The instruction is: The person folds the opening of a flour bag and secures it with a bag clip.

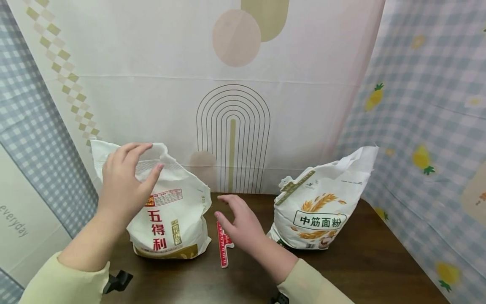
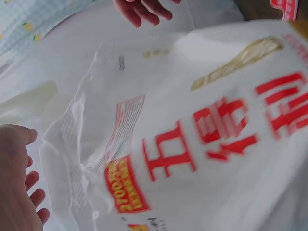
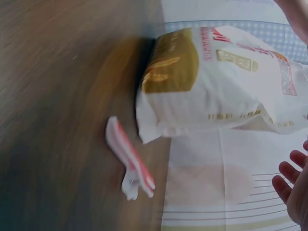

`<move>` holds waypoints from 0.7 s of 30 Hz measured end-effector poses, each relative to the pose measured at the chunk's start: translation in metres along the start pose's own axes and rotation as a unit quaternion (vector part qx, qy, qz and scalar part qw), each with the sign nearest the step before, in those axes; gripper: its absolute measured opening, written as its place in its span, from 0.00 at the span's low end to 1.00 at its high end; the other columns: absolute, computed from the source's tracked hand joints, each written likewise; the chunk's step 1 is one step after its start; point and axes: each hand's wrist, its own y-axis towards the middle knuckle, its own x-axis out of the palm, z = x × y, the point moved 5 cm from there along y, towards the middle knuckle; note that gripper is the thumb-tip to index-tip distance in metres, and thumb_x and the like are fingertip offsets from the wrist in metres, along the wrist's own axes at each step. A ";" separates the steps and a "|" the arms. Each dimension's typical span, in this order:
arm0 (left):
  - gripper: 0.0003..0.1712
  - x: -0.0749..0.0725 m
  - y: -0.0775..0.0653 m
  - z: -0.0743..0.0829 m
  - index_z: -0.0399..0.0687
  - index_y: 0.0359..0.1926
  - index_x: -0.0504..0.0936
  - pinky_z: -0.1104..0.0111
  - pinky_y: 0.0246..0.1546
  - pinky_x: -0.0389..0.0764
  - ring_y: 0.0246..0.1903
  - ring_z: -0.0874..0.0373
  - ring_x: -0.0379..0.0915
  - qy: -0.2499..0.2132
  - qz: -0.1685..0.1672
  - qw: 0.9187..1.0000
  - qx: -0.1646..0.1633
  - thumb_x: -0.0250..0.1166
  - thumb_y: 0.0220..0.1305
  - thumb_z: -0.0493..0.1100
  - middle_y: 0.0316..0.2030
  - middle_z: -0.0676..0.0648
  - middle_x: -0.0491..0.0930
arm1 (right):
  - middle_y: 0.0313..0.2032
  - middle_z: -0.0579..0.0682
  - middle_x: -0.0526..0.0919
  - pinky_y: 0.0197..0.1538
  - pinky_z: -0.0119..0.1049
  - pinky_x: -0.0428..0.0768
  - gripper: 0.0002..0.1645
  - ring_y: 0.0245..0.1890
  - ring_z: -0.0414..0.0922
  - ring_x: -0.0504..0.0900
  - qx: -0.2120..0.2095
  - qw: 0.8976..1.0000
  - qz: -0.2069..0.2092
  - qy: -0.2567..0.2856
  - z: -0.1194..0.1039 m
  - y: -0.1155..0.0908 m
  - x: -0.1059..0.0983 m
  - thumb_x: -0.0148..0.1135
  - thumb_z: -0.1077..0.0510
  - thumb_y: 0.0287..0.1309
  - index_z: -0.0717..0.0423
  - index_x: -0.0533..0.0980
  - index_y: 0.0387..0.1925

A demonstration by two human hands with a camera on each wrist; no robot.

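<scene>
On the left of the dark wooden table stands a white flour bag with red characters (image 1: pixel 167 211), its top edge raised. In the head view my left hand (image 1: pixel 125 177) is at the upper part of this bag, thumb and fingers apart with nothing between them. The left wrist view shows that hand (image 2: pixel 19 178) beside the bag's top edge. My right hand (image 1: pixel 243 223), fingers loosely bent and holding nothing, is to the right of the bag. Near it a narrow red-and-white strip (image 1: pixel 222 249) with pale marks lies on the table; the hand partly covers it in the head view.
A second white flour bag (image 1: pixel 319 215) with wheat pictures and green lettering stands to the right, leaning. A brown strip (image 1: pixel 294 188) lies along its upper left corner. Behind the table (image 1: pixel 364 261) hangs a patterned cloth (image 1: pixel 171 105); a checked pineapple cloth (image 1: pixel 425 126) hangs at the right.
</scene>
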 end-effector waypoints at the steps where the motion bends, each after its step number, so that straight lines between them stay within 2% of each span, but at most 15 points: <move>1: 0.28 -0.001 0.004 -0.001 0.42 0.61 0.77 0.41 0.57 0.58 0.57 0.34 0.62 0.004 0.001 1.000 0.000 0.70 0.61 0.43 0.59 0.36 0.71 | 0.56 0.47 0.77 0.59 0.43 0.75 0.25 0.57 0.44 0.75 0.007 1.000 0.000 0.008 -0.001 0.002 0.002 0.60 0.48 0.68 0.52 0.72 0.62; 5: 0.25 -0.002 0.019 -0.005 0.43 0.60 0.77 0.39 0.59 0.56 0.58 0.34 0.61 0.021 -0.020 1.000 -0.004 0.68 0.63 0.45 0.59 0.36 0.71 | 0.54 0.49 0.77 0.57 0.43 0.77 0.25 0.55 0.45 0.75 0.032 0.998 -0.006 0.051 -0.005 0.010 0.008 0.59 0.48 0.69 0.52 0.72 0.63; 10: 0.20 0.003 0.031 -0.013 0.46 0.56 0.80 0.38 0.57 0.57 0.59 0.35 0.62 0.045 -0.078 0.996 -0.009 0.64 0.68 0.49 0.57 0.38 0.76 | 0.50 0.49 0.77 0.54 0.39 0.78 0.22 0.51 0.41 0.75 0.046 0.995 -0.002 0.090 -0.010 0.019 0.014 0.59 0.50 0.69 0.54 0.74 0.60; 14: 0.19 0.004 0.037 -0.018 0.46 0.54 0.82 0.38 0.56 0.58 0.60 0.35 0.65 0.063 -0.112 0.992 -0.011 0.60 0.71 0.51 0.55 0.38 0.78 | 0.47 0.47 0.78 0.53 0.40 0.78 0.19 0.48 0.42 0.76 0.059 0.992 0.006 0.115 -0.011 0.026 0.019 0.60 0.51 0.68 0.53 0.77 0.56; 21: 0.16 0.003 0.043 -0.019 0.44 0.51 0.84 0.38 0.59 0.58 0.58 0.36 0.68 0.055 -0.140 0.989 0.000 0.60 0.71 0.49 0.51 0.36 0.81 | 0.44 0.46 0.79 0.42 0.34 0.80 0.16 0.39 0.43 0.79 0.109 0.975 -0.007 0.193 -0.008 0.036 0.026 0.60 0.52 0.69 0.53 0.80 0.52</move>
